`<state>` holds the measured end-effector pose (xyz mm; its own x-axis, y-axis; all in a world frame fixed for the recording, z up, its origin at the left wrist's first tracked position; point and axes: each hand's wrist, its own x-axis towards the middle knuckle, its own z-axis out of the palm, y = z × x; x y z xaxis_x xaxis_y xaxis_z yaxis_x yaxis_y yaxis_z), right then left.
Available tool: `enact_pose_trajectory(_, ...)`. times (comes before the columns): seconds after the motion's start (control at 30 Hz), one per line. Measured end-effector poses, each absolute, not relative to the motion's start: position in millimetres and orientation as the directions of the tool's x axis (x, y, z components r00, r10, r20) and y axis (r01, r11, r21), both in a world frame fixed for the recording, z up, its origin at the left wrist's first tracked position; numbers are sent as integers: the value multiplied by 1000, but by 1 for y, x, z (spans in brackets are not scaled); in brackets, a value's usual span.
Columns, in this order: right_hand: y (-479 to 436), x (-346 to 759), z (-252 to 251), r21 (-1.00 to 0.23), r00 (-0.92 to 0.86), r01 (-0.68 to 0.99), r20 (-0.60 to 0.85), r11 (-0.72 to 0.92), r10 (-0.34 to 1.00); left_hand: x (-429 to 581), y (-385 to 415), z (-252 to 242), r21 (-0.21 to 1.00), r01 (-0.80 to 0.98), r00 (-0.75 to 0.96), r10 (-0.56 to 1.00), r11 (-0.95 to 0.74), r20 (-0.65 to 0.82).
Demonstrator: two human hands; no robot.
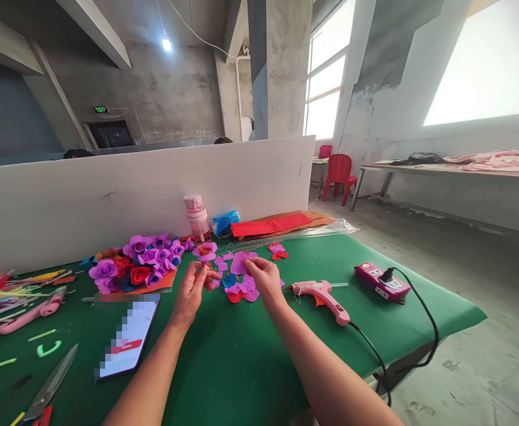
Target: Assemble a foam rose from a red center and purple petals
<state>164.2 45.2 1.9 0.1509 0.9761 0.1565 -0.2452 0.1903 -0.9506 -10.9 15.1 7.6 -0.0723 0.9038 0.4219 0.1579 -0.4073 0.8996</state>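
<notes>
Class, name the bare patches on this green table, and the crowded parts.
Bare: the cloth this side of the petals, right of the phone; and the stretch nearer than the glue gun and power strip. Crowded: the petals mid-table, flowers behind, scraps and scissors left.

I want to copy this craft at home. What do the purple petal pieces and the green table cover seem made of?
The flat purple petal pieces look like thin craft foam or felt: matte, cleanly cut, holding shape where the right hand pinches one. The green table cover seems felt-like cloth: dull, without sheen, bending over the edge.
</notes>
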Motion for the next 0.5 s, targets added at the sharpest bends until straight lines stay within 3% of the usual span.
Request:
enact_pose_trajectory(0.23,46,167,2,-944,184,-222,206,244,961,-25,29,-7,778,453,-100,842,-435,530)
enact_pose_trajectory(0.5,41,170,7,-932,282,-197,244,305,928,-13,23,-5,886,308,-127,908,-346,399)
